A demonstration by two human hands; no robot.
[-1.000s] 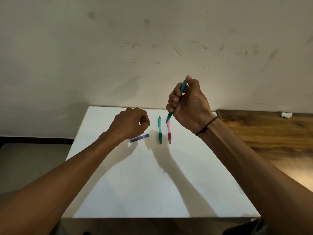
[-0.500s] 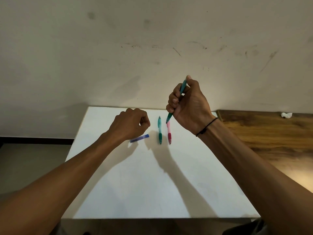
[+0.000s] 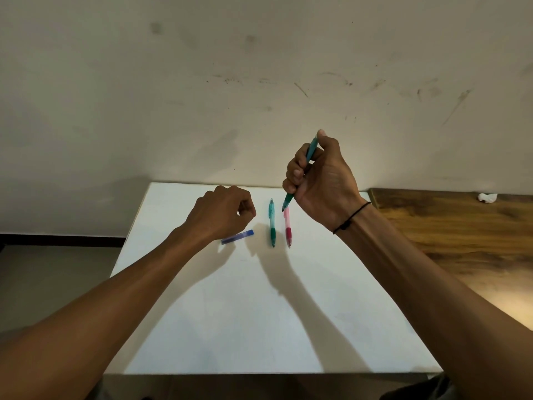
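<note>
The right hand (image 3: 323,183) is raised above the far part of the white table (image 3: 230,313), its back towards the viewer. Its fingers are curled round a teal click pen (image 3: 311,150), and the thumb lies over the pen's upper end. The pen is tilted, with its top leaning away to the right. Its tip points down and left, and hangs clear of the tabletop, just above the far end of the pink pen (image 3: 287,229). A black cord (image 3: 350,219) circles the right wrist.

The left hand (image 3: 222,212) hovers over the table to the left, its fingers curled into a loose fist with the thumb against the forefinger. Nothing shows inside it.

A blue pen (image 3: 238,236) lies slantwise on the table, partly hidden under the left wrist. A second teal pen (image 3: 272,223) and the pink pen lie side by side between the two hands. They are close together but apart, with their grip ends towards the viewer.

A wooden table (image 3: 447,226) adjoins the white table on the right. It bears a small white crumpled object (image 3: 487,197) near the scuffed wall (image 3: 259,82).
</note>
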